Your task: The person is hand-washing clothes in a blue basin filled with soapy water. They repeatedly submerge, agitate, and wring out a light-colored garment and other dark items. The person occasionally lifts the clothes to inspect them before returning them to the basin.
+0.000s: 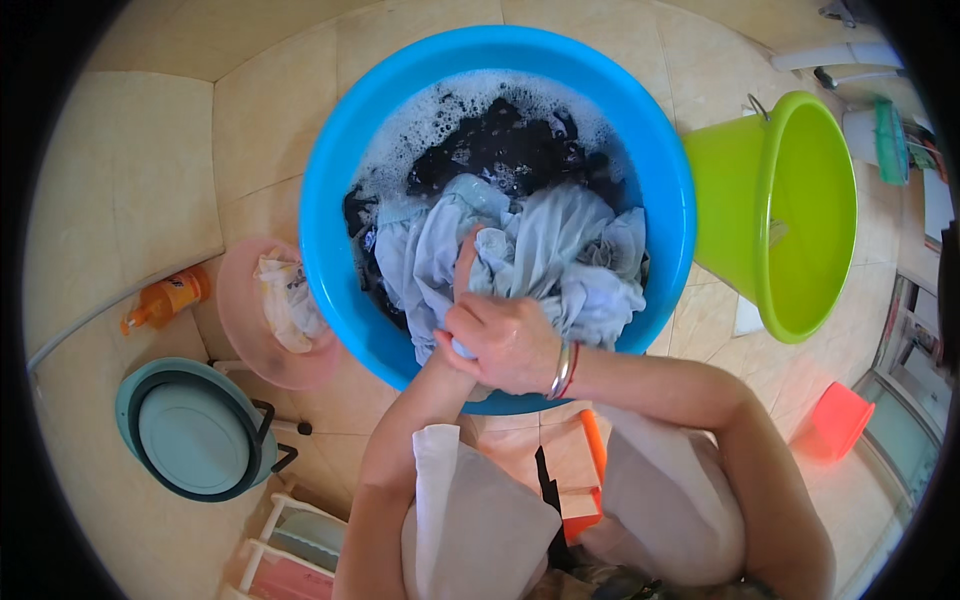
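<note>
A large blue basin (330,290) stands in front of me, holding suds, dark clothes (490,145) and a soaked light blue garment (560,235). My right hand (505,343) is closed in a fist over my left wrist, with a silver bangle (562,368) and a red cord behind it. A small bit of pale blue, apparently cloth, shows between the right fist and the left wrist. My left hand (466,265) reaches into the garment under the right one; its fingers are hidden by folds.
At the right stands a lime green bucket (725,195), tilted in view, with a coral pink container (842,420) nearer. At left are a pink basin (240,320) with white cloth, an orange bottle (165,298), a grey-green folding basin (195,440) and a white rack (260,545).
</note>
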A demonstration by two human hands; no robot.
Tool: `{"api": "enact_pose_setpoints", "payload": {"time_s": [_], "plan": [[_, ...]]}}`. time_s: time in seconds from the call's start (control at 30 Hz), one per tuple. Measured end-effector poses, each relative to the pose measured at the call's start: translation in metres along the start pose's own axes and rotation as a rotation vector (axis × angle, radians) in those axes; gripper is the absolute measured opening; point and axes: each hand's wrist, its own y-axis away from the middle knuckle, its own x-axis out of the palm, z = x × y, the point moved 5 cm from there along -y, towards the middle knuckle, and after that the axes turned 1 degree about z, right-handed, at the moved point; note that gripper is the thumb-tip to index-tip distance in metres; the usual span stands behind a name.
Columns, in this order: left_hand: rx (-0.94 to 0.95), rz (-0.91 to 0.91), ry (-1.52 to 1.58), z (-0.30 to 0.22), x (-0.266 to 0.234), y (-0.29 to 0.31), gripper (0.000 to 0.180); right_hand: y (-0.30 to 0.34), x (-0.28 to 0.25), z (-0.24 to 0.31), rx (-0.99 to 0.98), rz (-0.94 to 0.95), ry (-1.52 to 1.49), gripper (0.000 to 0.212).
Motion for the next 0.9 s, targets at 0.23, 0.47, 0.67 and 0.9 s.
{"api": "enact_pose_setpoints", "payload": {"time_s": [0.23,0.47,0.67,0.9], "plan": [[-0.373,0.050,0.977,-0.074,0.024,0.021,0.039,-0.024,-0.035,-0.157,0.526,0.063,0.331,0.029],[-0.140,0.010,1.111,-0.107,-0.036,-0.005,0.049,-0.012,-0.064,-0.168,0.571,0.004,-0.325,0.040],[-0.025,0.245,1.050,-0.126,-0.029,-0.008,0.049,-0.005,-0.021,0.002,0.113,0.266,0.020,0.040],[-0.285,0.768,1.581,-0.103,-0.017,-0.017,0.038,-0.015,0.002,0.032,-0.189,0.199,0.243,0.021]]}}
